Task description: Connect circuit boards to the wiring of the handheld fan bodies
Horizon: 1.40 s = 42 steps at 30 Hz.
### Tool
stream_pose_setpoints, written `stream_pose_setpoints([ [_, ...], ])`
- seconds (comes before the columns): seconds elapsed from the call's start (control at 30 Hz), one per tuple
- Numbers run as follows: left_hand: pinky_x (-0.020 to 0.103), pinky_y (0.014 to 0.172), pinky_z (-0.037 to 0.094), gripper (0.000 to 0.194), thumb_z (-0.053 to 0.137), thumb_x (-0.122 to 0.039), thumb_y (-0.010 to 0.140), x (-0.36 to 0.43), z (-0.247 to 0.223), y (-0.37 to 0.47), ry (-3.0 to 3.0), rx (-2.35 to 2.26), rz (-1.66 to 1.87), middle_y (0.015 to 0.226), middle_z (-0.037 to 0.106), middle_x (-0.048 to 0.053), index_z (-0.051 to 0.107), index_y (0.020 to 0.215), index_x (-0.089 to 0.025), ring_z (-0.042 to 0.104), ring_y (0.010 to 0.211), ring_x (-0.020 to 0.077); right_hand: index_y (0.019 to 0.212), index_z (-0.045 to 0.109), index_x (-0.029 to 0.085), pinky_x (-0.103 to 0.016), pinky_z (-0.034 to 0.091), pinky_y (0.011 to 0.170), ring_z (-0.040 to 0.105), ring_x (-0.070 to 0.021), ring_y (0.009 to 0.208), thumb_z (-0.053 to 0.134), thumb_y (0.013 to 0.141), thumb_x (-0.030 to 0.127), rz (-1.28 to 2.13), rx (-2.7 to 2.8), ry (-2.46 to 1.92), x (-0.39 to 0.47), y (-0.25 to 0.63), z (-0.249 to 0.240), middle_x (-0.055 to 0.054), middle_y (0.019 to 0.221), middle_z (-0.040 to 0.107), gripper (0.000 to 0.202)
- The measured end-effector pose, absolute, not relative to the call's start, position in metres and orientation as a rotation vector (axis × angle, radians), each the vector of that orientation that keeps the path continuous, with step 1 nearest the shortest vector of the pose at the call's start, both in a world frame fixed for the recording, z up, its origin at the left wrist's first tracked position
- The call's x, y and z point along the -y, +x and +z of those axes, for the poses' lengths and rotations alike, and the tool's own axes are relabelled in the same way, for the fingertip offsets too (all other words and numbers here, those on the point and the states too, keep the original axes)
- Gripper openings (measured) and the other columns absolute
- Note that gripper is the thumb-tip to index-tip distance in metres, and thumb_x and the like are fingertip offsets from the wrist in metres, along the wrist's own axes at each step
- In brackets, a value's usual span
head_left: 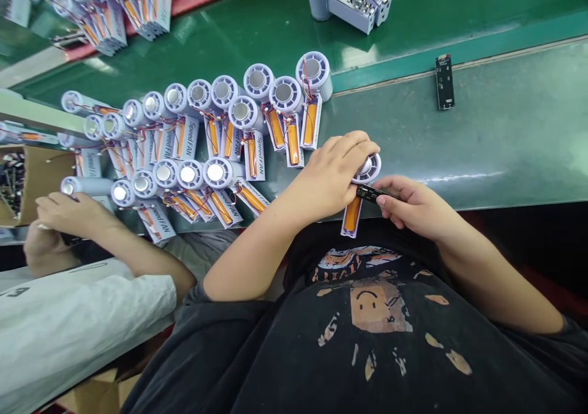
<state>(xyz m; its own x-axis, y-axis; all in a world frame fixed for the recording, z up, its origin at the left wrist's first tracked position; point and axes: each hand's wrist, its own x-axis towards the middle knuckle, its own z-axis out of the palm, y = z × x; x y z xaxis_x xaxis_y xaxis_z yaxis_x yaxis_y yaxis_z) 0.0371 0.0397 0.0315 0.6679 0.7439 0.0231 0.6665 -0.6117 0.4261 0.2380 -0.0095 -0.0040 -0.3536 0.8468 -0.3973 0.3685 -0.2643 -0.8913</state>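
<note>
At the table's front edge, my left hand (337, 166) is wrapped over the round head of a handheld fan (351, 218). The fan's handle points toward me and lies open, with an orange battery inside. My right hand (408, 206) pinches a small black circuit board (370, 193) between thumb and fingers. That board is held across the fan, just below its head, close to my left fingers. Whether it touches the fan I cannot tell. My left palm hides part of the fan head.
Several open fans (285, 95) stand in rows to the left. Another circuit board (444, 82) lies at the right. Two fans with boards showing (351, 7) rest at the back. A co-worker's hands (76, 218) are at the far left, near a cardboard box (39, 175).
</note>
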Motion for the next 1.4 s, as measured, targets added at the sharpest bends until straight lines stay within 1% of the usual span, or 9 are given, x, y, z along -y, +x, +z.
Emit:
stream_pose_setpoints([
  [0.13, 0.051, 0.107, 0.041, 0.055, 0.055, -0.007, 0.079, -0.035, 0.026, 0.045, 2.431, -1.26, 0.324, 0.128, 0.048, 0.01, 0.046, 0.131, -0.024, 0.047, 0.122, 0.0294, 0.124, 0.06, 0.023, -0.029, 0.047, 0.062, 0.06, -0.0164, 0.078, 0.059, 0.088, 0.03, 0.706, 1.987, -1.496, 0.02, 0.241, -0.004, -0.006, 0.099, 0.064, 0.037],
  [0.33, 0.052, 0.114, 0.035, 0.064, 0.056, -0.012, 0.084, -0.026, 0.021, 0.038, 2.391, -1.29, 0.378, 0.14, 0.041, 0.012, 0.037, 0.144, -0.024, 0.041, 0.132, 0.0301, 0.116, 0.072, 0.027, -0.026, 0.039, 0.055, 0.053, -0.0119, 0.063, 0.055, 0.095, 0.035, 0.124, 2.333, -1.371, 0.025, 0.247, -0.001, -0.004, 0.09, 0.066, 0.028],
  [0.47, 0.047, 0.118, 0.033, 0.078, 0.055, -0.008, 0.082, -0.035, 0.022, 0.025, 2.386, -1.006, 0.317, 0.155, 0.03, 0.009, 0.024, 0.151, -0.028, 0.032, 0.144, 0.0283, 0.116, 0.073, 0.023, -0.026, 0.038, 0.052, 0.051, -0.0117, 0.06, 0.055, 0.095, 0.038, 0.129, 2.311, -1.478, 0.03, 0.243, 0.006, -0.004, 0.082, 0.063, 0.031],
  [0.6, 0.044, 0.109, 0.044, 0.064, 0.064, -0.016, 0.085, -0.037, 0.022, 0.021, 2.4, -1.103, 0.326, 0.135, 0.052, 0.009, 0.039, 0.144, -0.025, 0.051, 0.128, 0.0275, 0.117, 0.073, 0.022, -0.027, 0.035, 0.05, 0.048, -0.0121, 0.058, 0.054, 0.095, 0.039, 0.105, 2.293, -1.643, 0.038, 0.238, 0.015, -0.004, 0.079, 0.061, 0.034],
  [0.7, 0.043, 0.101, 0.05, 0.057, 0.073, -0.027, 0.081, -0.031, 0.02, 0.023, 2.399, -1.24, 0.391, 0.124, 0.059, 0.01, 0.05, 0.132, -0.02, 0.056, 0.118, 0.028, 0.117, 0.073, 0.023, -0.028, 0.035, 0.052, 0.047, -0.0124, 0.058, 0.053, 0.095, 0.038, 0.098, 2.278, -1.695, 0.041, 0.237, 0.018, -0.005, 0.08, 0.061, 0.033],
  [0.93, 0.044, 0.101, 0.048, 0.05, 0.073, -0.027, 0.081, -0.012, 0.011, 0.028, 2.313, -1.356, 0.57, 0.12, 0.059, 0.01, 0.052, 0.126, -0.019, 0.057, 0.115, 0.0269, 0.109, 0.075, 0.023, -0.039, 0.046, 0.072, 0.051, -0.0203, 0.075, 0.06, 0.091, 0.031, 0.345, 2.19, -1.524, 0.03, 0.239, 0.006, -0.006, 0.078, 0.055, 0.025],
  [1.17, 0.05, 0.11, 0.039, 0.056, 0.071, -0.035, 0.082, -0.017, 0.015, 0.029, 2.477, -1.2, 0.485, 0.137, 0.053, 0.013, 0.05, 0.132, -0.021, 0.046, 0.131, 0.0326, 0.106, 0.074, 0.023, -0.037, 0.047, 0.071, 0.051, -0.0178, 0.074, 0.066, 0.087, 0.032, 0.601, 1.959, -1.467, 0.028, 0.24, -0.012, -0.004, 0.082, 0.051, 0.023],
  [1.27, 0.048, 0.108, 0.039, 0.036, 0.061, -0.029, 0.09, -0.023, 0.018, 0.033, 2.591, -0.99, 0.394, 0.142, 0.052, 0.008, 0.057, 0.126, -0.025, 0.046, 0.131, 0.0296, 0.108, 0.073, 0.02, -0.036, 0.046, 0.073, 0.052, -0.0183, 0.075, 0.066, 0.087, 0.032, 0.542, 1.979, -1.473, 0.031, 0.24, -0.016, -0.004, 0.084, 0.053, 0.025],
  [1.4, 0.042, 0.095, 0.045, 0.017, 0.06, -0.025, 0.091, -0.026, 0.022, 0.039, 2.597, -1.001, 0.279, 0.118, 0.065, 0.005, 0.066, 0.107, -0.023, 0.055, 0.107, 0.0251, 0.116, 0.069, 0.023, -0.036, 0.045, 0.075, 0.053, -0.0194, 0.08, 0.064, 0.089, 0.034, 0.384, 2.082, -1.438, 0.041, 0.247, -0.022, -0.006, 0.089, 0.057, 0.03],
])
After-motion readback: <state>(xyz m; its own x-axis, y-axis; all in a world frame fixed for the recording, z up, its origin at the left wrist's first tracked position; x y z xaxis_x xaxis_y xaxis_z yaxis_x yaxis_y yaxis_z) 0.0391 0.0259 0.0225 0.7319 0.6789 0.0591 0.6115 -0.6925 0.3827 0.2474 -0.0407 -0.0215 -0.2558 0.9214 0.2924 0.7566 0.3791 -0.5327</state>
